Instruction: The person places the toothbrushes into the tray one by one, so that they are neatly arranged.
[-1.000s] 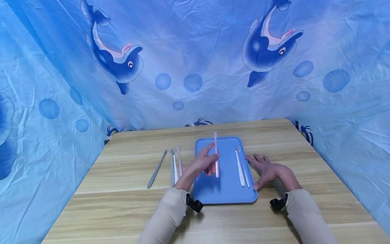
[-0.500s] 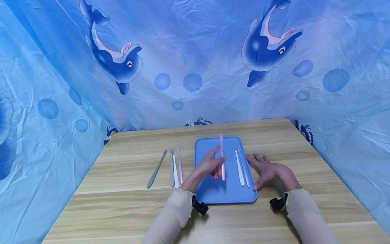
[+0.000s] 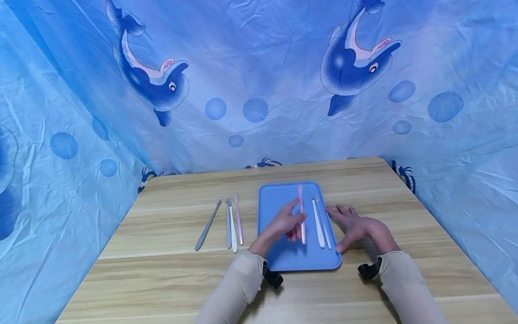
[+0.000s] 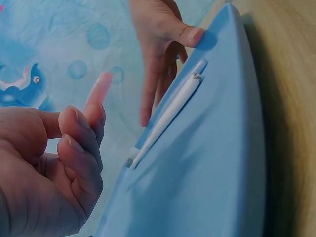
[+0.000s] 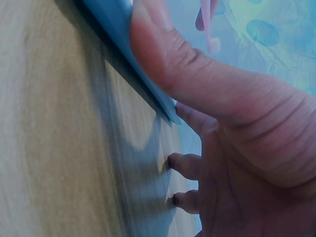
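Note:
My left hand [image 3: 286, 221] pinches a pink toothbrush [image 3: 303, 234] upright over the blue tray [image 3: 279, 194], its bristle end pointing away from me. In the left wrist view the toothbrush's pink handle end [image 4: 100, 90] sticks out past the curled fingers. Side by side along the tray's right edge lie a white toothbrush [image 3: 318, 224] and a blue toothbrush [image 3: 324, 222]. My right hand [image 3: 359, 228] rests at the tray's right side with fingers spread. Its thumb [image 5: 155, 54] touches the rim, and other fingertips come down on the table.
Left of the tray, on the wooden table [image 3: 162, 279], lie a slanted grey toothbrush [image 3: 208, 226], another grey toothbrush [image 3: 228, 227], a white toothbrush [image 3: 233, 231] and a pink toothbrush [image 3: 238, 222]. A blue curtain [image 3: 283, 135] with dolphins hangs behind the table.
My left hand has carried the pink toothbrush rightward and slightly toward me across the tray, closer to the white one. The right hand stays in place.

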The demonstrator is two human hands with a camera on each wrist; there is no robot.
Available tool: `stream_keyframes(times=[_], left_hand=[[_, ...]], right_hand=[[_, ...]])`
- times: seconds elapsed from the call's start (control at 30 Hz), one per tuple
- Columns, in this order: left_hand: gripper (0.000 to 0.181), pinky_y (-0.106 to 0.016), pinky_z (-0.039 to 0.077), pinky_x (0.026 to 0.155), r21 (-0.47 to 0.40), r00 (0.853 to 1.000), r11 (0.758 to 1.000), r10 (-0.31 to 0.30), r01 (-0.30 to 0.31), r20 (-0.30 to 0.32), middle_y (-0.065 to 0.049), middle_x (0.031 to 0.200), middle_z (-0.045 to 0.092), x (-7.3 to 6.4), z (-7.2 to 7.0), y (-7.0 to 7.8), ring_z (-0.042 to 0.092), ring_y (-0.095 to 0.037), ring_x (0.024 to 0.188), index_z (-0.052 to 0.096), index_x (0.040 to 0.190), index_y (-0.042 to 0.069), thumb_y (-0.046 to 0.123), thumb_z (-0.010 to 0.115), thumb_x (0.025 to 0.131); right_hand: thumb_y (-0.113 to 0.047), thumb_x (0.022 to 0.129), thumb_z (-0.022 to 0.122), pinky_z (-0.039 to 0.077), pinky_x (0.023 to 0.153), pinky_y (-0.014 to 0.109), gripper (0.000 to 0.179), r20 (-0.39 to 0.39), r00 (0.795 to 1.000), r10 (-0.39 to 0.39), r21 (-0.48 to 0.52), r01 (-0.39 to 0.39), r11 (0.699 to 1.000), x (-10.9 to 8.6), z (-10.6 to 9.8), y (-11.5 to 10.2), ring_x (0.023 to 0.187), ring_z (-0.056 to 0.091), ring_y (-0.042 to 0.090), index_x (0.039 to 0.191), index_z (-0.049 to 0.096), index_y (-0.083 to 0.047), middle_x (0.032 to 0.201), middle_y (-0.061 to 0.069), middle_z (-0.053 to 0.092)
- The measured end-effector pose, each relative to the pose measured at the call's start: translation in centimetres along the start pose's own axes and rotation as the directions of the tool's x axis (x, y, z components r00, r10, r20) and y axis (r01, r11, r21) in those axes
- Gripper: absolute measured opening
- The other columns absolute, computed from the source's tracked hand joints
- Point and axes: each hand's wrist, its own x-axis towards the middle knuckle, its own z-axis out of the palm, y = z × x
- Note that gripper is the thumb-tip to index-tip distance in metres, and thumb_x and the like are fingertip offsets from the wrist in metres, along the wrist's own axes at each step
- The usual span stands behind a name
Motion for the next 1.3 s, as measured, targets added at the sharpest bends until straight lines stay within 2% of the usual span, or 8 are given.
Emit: stream_keyframes(times=[0.57, 0.87, 1.13, 1.3], left_hand=[[0.069, -0.023, 0.038, 0.032, -0.007, 0.999, 1.0, -0.009, 0.009, 0.033, -0.003, 0.05, 0.058, 1.2, 1.7, -0.9, 0.048, -0.01, 0.033, 0.015, 0.162, 0.02, 0.02, 0.051, 0.103], [0.067, -0.022, 0.038, 0.032, 0.009, 0.999, 0.999, -0.035, 0.035, 0.018, -0.003, 0.05, 0.057, 1.9, 2.6, -1.4, 0.047, -0.01, 0.033, 0.017, 0.162, 0.02, 0.018, 0.05, 0.103], [0.068, -0.022, 0.037, 0.032, 0.054, 0.996, 0.994, -0.09, 0.091, -0.025, -0.003, 0.051, 0.057, 2.6, 3.1, -1.3, 0.047, -0.011, 0.034, 0.017, 0.162, 0.02, 0.02, 0.051, 0.103], [0.067, -0.022, 0.038, 0.032, 0.074, 0.994, 0.992, -0.1, 0.103, -0.043, -0.004, 0.052, 0.058, 3.0, 3.2, -1.4, 0.048, -0.012, 0.035, 0.018, 0.162, 0.019, 0.02, 0.05, 0.103]], right_hand=[[-0.058, 0.063, 0.089, 0.006, 0.104, 0.09, 0.134, 0.005, 1.0, 0.001, -0.003, -0.001, 1.0, 0.0, 0.0, -0.1, 0.142, -0.009, 0.07, 0.162, 0.009, -0.012, 0.162, 0.037, -0.004], [-0.059, 0.064, 0.088, 0.007, 0.102, 0.09, 0.134, 0.006, 1.0, -0.025, 0.004, 0.025, 1.0, 0.0, -0.1, 0.1, 0.142, -0.007, 0.07, 0.161, 0.009, -0.011, 0.162, 0.037, -0.004], [-0.06, 0.065, 0.087, 0.007, 0.102, 0.091, 0.134, 0.011, 0.999, -0.04, 0.006, 0.04, 0.999, 0.0, -0.3, 0.1, 0.141, -0.007, 0.071, 0.161, 0.009, -0.01, 0.161, 0.039, -0.004], [-0.06, 0.064, 0.087, 0.007, 0.102, 0.091, 0.134, 0.011, 0.999, -0.039, 0.0, 0.039, 0.999, -0.1, -0.3, 0.1, 0.14, -0.007, 0.071, 0.161, 0.009, -0.01, 0.16, 0.039, -0.004]])
